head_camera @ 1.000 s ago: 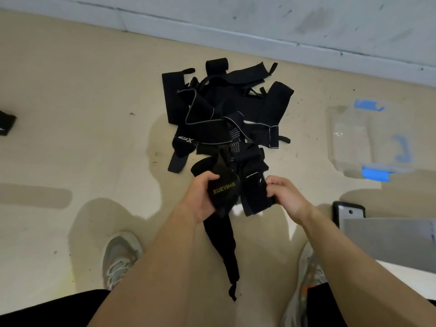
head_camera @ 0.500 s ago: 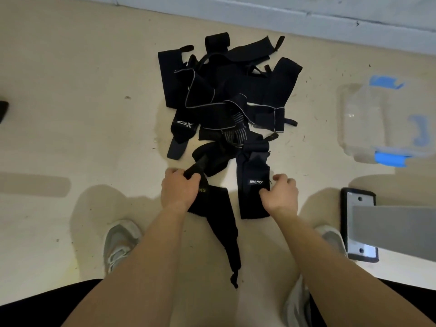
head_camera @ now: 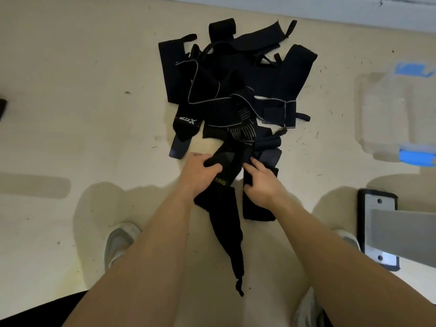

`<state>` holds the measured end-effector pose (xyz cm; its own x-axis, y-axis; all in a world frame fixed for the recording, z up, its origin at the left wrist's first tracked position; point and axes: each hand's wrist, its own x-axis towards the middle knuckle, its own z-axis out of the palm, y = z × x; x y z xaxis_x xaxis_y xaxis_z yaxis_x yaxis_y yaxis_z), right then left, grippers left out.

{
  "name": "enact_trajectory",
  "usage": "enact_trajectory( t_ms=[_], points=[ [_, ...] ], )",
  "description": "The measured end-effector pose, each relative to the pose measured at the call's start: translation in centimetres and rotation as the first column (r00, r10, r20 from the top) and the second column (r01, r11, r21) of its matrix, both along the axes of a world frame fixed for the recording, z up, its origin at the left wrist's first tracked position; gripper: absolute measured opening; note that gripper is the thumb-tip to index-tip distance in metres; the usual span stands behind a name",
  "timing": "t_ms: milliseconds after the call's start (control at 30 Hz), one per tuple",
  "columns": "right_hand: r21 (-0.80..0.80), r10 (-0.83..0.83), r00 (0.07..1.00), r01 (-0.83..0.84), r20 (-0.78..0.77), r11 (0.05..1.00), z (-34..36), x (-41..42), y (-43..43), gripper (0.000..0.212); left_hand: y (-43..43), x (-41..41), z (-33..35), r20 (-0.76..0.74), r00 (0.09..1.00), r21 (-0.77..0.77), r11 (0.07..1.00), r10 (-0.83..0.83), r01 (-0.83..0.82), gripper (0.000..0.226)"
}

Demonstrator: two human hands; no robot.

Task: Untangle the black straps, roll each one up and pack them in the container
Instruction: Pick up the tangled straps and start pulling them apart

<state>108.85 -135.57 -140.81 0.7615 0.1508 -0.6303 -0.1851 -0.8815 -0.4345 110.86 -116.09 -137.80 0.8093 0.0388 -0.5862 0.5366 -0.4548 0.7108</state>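
Fabric is bunched inside the left grip (head_camera: pixel 201 172), which clenches round a fold of the lettered strap (head_camera: pixel 226 223) just beyond its yellow print. The right grip (head_camera: pixel 260 182) lies on the second strap (head_camera: pixel 258 210), with the thumb along its left edge. Its fingers reach to the spot where both straps cross and run under the pile (head_camera: pixel 236 90). Whether it pinches cloth there or only presses, I cannot tell.

A second ago both grips held the straps bunched and lifted. Half a second ago they were well apart, each at the outer edge of its strap, with the straps spread flat on the floor (head_camera: pixel 82 114). Now they have closed in beside each other and moved farther out, up to the crossing itself.

By my reading, the laying-out is over and the work has gone to the tangle. The near ends are free, and the lettered strap trails back between the person's feet. The far ends look caught under the pile, so one strap must be drawn clear of the other before either can be rolled.

The container (head_camera: pixel 389 114) stands well to the right on the floor. It is blurred, and no black shows through its clear walls, so packing seems a long way off.
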Motion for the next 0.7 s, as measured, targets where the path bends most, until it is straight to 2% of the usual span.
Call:
enact_trajectory(
  t_ms=[67, 167, 233, 300, 400, 467, 500, 567, 600, 633, 700],
  points=[
    [0.039, 0.006, 1.000, -0.006, 0.006, 0.999, -0.4, 0.1, -0.8, 0.071, -0.6, -0.6, 0.4, -0.029, 0.999, -0.093, 0.995, 0.019, -0.022, 0.010],
    [0.117, 0.002, 0.999, -0.006, 0.039, 0.993, -0.9, 0.0, -1.9, 0.075, -1.3, -1.7, 1.2, -0.070, 0.997, -0.145, 0.989, -0.015, 0.005, 0.009],
    [0.123, 0.014, 0.998, -0.021, 0.058, 0.992, -1.3, 0.1, -2.5, 0.077, -1.0, -2.1, 2.3, -0.096, 0.994, -0.251, 0.965, 0.051, -0.073, 0.009],
    [0.078, 0.055, 0.997, -0.058, 0.047, 0.995, -1.4, 0.5, -2.7, 0.079, 0.3, -2.1, 3.9, -0.115, 0.982, -0.368, 0.912, 0.151, -0.184, 0.017],
    [0.056, 0.051, 0.998, -0.049, -0.024, 0.997, -0.9, 0.8, -2.2, 0.078, 3.3, -1.9, 5.8, -0.206, 0.940, -0.525, 0.781, 0.271, -0.340, 0.051],
    [0.123, -0.056, 0.995, 0.067, -0.085, 0.990, -0.3, 0.5, -1.6, 0.068, 5.2, -1.8, 6.6, -0.245, 0.919, -0.602, 0.695, 0.309, -0.394, 0.058],
    [0.164, -0.154, 0.985, 0.165, -0.076, 0.973, 0.1, 0.4, -1.3, 0.057, 5.8, -1.7, 6.9, -0.236, 0.922, -0.615, 0.687, 0.308, -0.387, 0.057],
    [0.251, -0.382, 0.923, 0.380, -0.044, 0.890, 1.9, 0.2, -0.2, 0.032, 6.3, -1.9, 7.4, -0.217, 0.937, -0.607, 0.713, 0.275, -0.350, 0.055],
    [0.331, -0.475, 0.879, 0.462, -0.048, 0.823, 3.0, 0.1, 0.5, 0.026, 6.1, -2.1, 7.6, -0.213, 0.950, -0.599, 0.737, 0.229, -0.312, 0.053],
    [0.413, -0.556, 0.824, 0.545, -0.107, 0.730, 4.0, 0.1, 1.2, 0.026, 5.7, -2.5, 7.4, -0.212, 0.962, -0.580, 0.770, 0.171, -0.265, 0.050],
    [0.461, -0.638, 0.671, 0.734, -0.378, 0.499, 6.1, 0.1, 2.7, 0.030, 4.7, -3.5, 7.1, -0.244, 0.967, -0.551, 0.811, 0.070, -0.198, 0.041]
  ],
)
